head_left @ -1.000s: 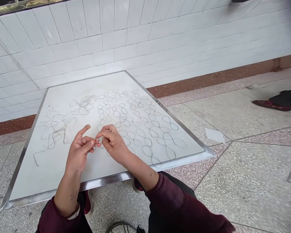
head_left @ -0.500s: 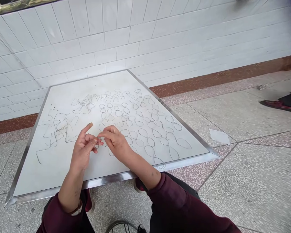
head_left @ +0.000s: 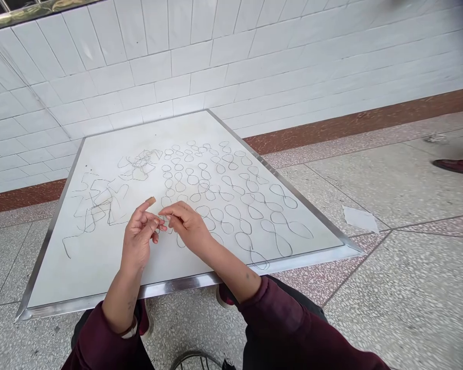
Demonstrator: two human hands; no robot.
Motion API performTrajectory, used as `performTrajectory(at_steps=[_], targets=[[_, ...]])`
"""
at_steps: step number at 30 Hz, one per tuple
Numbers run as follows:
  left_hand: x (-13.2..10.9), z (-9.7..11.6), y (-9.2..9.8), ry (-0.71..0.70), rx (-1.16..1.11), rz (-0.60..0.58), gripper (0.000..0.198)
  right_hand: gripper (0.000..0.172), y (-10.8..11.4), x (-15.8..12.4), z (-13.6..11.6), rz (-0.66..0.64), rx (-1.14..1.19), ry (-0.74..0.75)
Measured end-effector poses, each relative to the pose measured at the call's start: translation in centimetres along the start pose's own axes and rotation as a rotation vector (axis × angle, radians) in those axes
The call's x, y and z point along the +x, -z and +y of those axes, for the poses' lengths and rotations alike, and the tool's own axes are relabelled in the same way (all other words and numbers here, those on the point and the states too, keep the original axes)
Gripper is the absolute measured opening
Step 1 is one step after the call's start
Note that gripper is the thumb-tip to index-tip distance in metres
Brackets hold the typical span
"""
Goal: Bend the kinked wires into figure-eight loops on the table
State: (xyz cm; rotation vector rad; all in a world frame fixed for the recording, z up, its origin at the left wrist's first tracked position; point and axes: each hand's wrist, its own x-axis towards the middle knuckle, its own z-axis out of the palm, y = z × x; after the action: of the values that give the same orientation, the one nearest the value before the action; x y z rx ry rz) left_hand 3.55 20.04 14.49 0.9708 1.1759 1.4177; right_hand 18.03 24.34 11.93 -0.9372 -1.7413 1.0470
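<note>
While both hands, left point(head_left: 138, 237) and right point(head_left: 188, 226), pinch one wire point(head_left: 162, 224), finished loops point(head_left: 231, 198) fill the board point(head_left: 100, 257) at 2 o'clock, unbent wires point(head_left: 98, 203) at 10.

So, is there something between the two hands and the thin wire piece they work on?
Nothing visible. The left hand and right hand meet fingertip to fingertip above the white board, pinching the small wire piece directly. The finished wire loops lie to the right, the bent wires to the left, both apart from the hands.
</note>
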Motion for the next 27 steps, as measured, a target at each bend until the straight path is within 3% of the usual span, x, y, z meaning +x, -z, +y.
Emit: performTrajectory(at_steps=[6,13,21,27], targets=[[0.2,0.0,0.3,0.08,-0.014,-0.03,0.061,0.044,0.1,-0.3,0.5,0.031,-0.175,0.183],[0.2,0.0,0.5,0.088,0.007,-0.044,0.059,0.031,-0.2,-0.3,0.5,0.051,-0.312,0.255],[0.2,-0.5,0.5,0.017,0.059,-0.019,0.053,0.006,-0.1,0.1,-0.1,0.09,0.01,-0.085],[0.1,-0.7,0.3,0.017,0.046,-0.04,0.052,0.002,-0.2,0.3,-0.6,0.122,0.187,-0.186]])
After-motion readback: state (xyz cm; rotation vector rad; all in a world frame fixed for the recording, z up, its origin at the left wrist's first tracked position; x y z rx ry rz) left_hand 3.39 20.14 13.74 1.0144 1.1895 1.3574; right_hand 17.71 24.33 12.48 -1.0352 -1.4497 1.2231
